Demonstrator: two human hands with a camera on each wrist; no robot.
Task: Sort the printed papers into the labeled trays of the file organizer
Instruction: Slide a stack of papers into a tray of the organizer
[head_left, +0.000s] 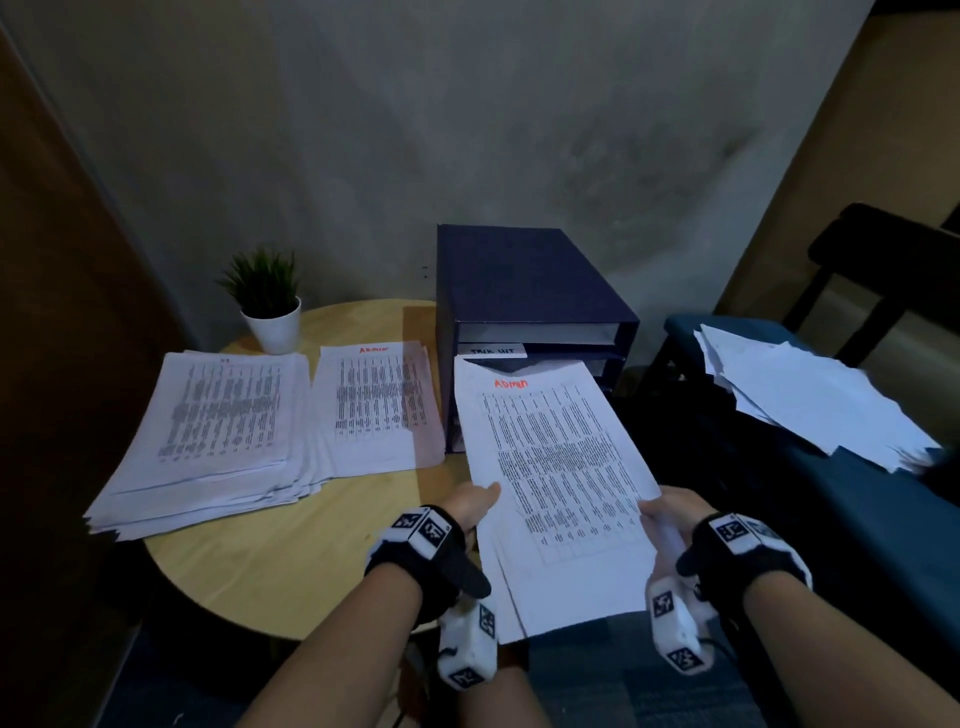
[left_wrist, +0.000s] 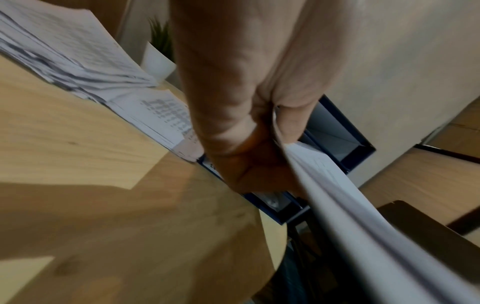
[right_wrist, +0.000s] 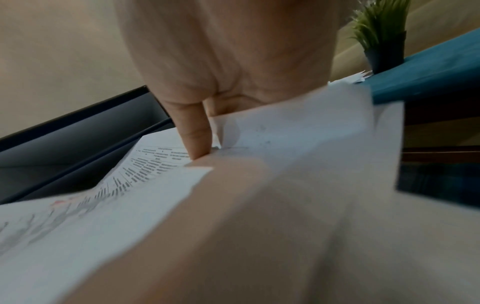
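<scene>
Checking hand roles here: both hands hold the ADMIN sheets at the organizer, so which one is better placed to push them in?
Right, marginally. The right hand grips the sheets on the side lined up with the file organizer; the left hand pinches the table-side edge. Both are needed.

Bare forearms, black wrist straps on both hands (head_left: 470, 506), white camera blocks with perhaps 2 square black-and-white markers each.
</scene>
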